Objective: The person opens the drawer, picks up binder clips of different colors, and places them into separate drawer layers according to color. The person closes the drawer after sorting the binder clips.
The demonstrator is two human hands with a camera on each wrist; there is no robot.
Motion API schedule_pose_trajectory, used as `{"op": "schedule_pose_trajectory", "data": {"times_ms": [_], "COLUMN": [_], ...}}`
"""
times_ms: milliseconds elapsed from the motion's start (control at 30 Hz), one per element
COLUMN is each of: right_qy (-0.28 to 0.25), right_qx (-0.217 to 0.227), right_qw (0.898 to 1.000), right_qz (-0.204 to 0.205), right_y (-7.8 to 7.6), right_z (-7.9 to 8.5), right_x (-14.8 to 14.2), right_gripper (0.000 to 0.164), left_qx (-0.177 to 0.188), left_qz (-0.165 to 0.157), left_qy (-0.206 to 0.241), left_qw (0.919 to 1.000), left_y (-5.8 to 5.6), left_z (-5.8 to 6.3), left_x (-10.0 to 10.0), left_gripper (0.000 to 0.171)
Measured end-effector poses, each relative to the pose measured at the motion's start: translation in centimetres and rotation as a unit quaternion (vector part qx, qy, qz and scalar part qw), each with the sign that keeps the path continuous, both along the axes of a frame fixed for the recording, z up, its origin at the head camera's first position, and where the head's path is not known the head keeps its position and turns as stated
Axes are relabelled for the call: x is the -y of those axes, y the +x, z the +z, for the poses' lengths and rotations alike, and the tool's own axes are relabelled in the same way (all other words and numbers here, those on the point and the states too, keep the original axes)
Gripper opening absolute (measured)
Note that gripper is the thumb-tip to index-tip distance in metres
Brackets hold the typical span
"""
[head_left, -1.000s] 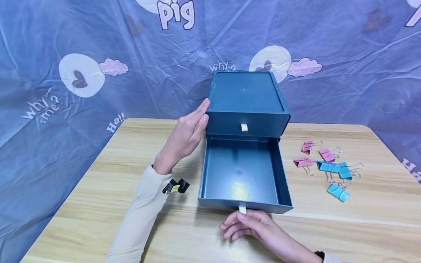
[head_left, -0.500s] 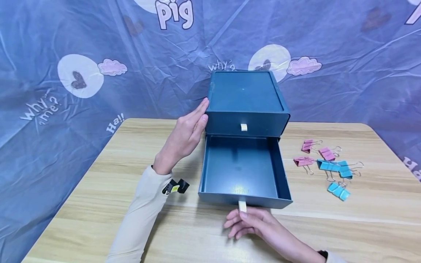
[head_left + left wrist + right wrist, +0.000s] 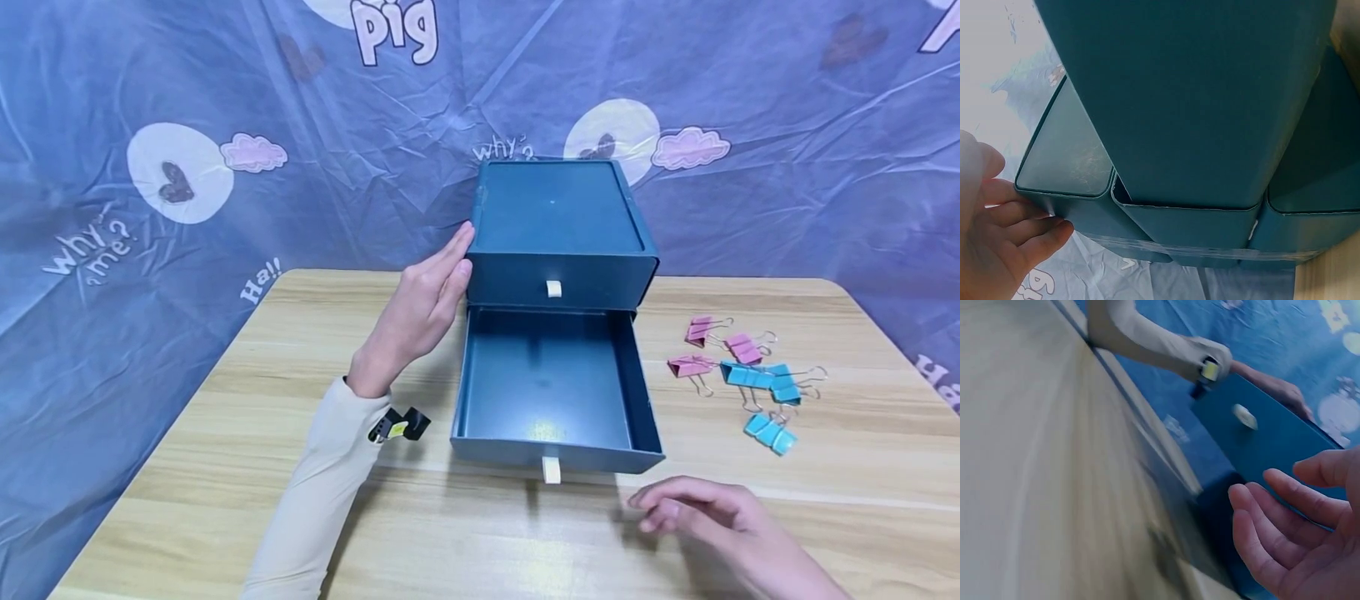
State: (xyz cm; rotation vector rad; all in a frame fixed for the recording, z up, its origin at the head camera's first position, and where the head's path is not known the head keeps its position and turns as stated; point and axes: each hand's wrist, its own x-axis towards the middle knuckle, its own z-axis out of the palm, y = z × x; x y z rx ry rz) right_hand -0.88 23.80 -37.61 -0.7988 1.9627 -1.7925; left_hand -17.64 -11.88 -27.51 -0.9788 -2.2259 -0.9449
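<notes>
A dark blue drawer cabinet [image 3: 558,208] stands at the back of the table. Its middle drawer [image 3: 543,379] is pulled far out and bare inside; in the left wrist view, the drawer [image 3: 1191,106] juts between two closed tiers. My left hand [image 3: 417,308] rests with extended fingers against the cabinet's left side, near the upper front corner. Fingertips of the left hand [image 3: 1019,234] touch that edge in the left wrist view. My right hand [image 3: 723,521], fingers loosely bent, holds nothing, right of the drawer's white pull tab [image 3: 552,470]. In its wrist view the right hand [image 3: 1297,531] overlaps the cabinet.
To the right of the drawer lie three pink binder clips [image 3: 692,367] and three blue binder clips [image 3: 771,434]. The closed top drawer has its own white tab [image 3: 554,289]. A printed blue cloth [image 3: 375,167] hangs behind the wooden table [image 3: 247,400].
My right hand pushed the drawer slightly inward, then let go of its tab and moved right. My left hand stays at the cabinet's side.
</notes>
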Motion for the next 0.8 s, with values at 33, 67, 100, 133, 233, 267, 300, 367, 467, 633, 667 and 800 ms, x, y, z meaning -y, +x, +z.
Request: {"op": "schedule_pose_trajectory", "data": {"times_ms": [33,67,100,133,233,267,300,367,467,633,667,800], "right_qy": [0.004,0.013,0.027,0.051,0.162,0.195,0.227,0.275,0.306,0.322,0.321,0.309], "right_qx": [-0.022,-0.046,-0.083,-0.103,-0.135,-0.137,-0.142,-0.148,-0.185,-0.254,-0.264,-0.284], "right_qw": [1.0,0.998,0.995,0.99,0.955,0.939,0.921,0.886,0.844,0.796,0.79,0.774], "right_qz": [-0.011,-0.026,-0.049,-0.081,-0.208,-0.247,-0.283,-0.343,-0.399,-0.444,-0.451,-0.473], "right_y": [0.0,0.1,0.1,0.2,0.2,0.1,0.0,-0.4,-1.0,-2.4,-2.7,-3.8], "right_z": [0.1,0.1,0.2,0.4,1.1,1.3,1.5,1.9,2.1,1.8,1.7,1.4], "right_x": [-0.7,-1.4,-2.0,-2.6,-4.0,-4.4,-4.7,-5.4,-6.1,-7.0,-7.1,-7.7], "right_gripper": [0.038,0.039,0.04,0.039,0.029,0.026,0.022,0.019,0.018,0.018,0.018,0.017], "left_qx": [0.0,-0.001,-0.002,-0.002,-0.004,-0.005,-0.004,-0.004,-0.004,-0.006,-0.006,-0.002], "left_qz": [0.0,0.0,0.001,0.001,0.001,0.001,0.001,0.001,0.001,-0.002,-0.002,-0.003], "left_qy": [0.0,0.0,0.0,0.0,-0.002,-0.002,-0.002,-0.002,-0.002,-0.001,0.0,0.0], "left_qw": [1.0,1.0,1.0,1.0,1.0,1.0,1.0,1.0,1.0,1.0,1.0,1.0], "left_y": [0.0,0.0,0.0,0.0,0.0,-0.1,-0.1,-0.1,-0.1,-0.1,-0.1,-0.2], "left_z": [0.0,0.0,0.0,0.0,0.1,0.0,0.0,0.0,0.0,0.0,0.0,0.0], "left_x": [0.0,0.0,0.0,0.1,0.1,0.1,0.1,0.1,0.1,0.0,0.0,0.0], "left_gripper": [0.042,0.042,0.042,0.042,0.042,0.042,0.042,0.042,0.042,0.042,0.042,0.042]}}
